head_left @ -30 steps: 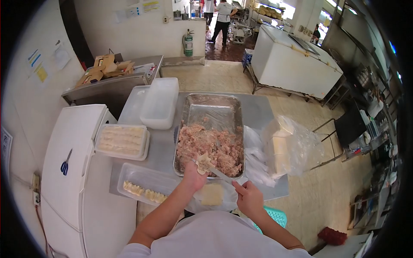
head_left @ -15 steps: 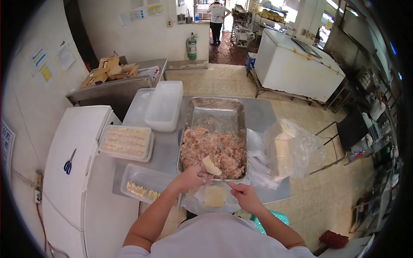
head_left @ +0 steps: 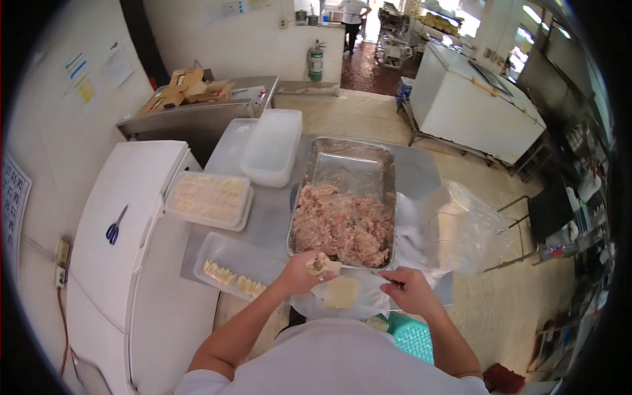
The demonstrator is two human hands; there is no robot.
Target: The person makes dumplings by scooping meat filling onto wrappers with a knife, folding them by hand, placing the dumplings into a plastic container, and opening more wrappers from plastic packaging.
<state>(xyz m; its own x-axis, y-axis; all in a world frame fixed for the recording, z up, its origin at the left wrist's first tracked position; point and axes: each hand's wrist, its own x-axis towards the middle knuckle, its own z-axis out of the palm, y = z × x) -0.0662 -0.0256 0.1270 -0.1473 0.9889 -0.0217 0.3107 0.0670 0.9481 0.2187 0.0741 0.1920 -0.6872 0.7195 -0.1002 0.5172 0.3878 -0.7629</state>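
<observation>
My left hand (head_left: 301, 275) is closed around a folded dumpling wrapper (head_left: 324, 264) at the near edge of the metal tray (head_left: 309, 146). Whether filling sits inside the wrapper is hard to see. Gripped in my right hand (head_left: 409, 291) is a thin spreading tool (head_left: 376, 272), its tip pointing left toward the wrapper; its exact kind is unclear. Ground meat filling (head_left: 339, 224) is heaped in the near part of the tray. Between my hands, a square of pale wrappers (head_left: 341, 292) lies on plastic. A long plastic container (head_left: 227, 247) at the left holds a row of dumplings (head_left: 232, 278).
A filled dumpling box (head_left: 207, 199) and stacked plastic tubs (head_left: 272, 148) stand left of the tray. Bagged wrapper stacks (head_left: 453, 227) sit at the right. Scissors (head_left: 116, 226) lie on a white fridge (head_left: 125, 184). A person (head_left: 353, 20) stands in the far doorway.
The wrapper in my left hand has gone from lying flatter to being folded up. My right hand has pulled back rightward with the tool. The whole view has shifted slightly.
</observation>
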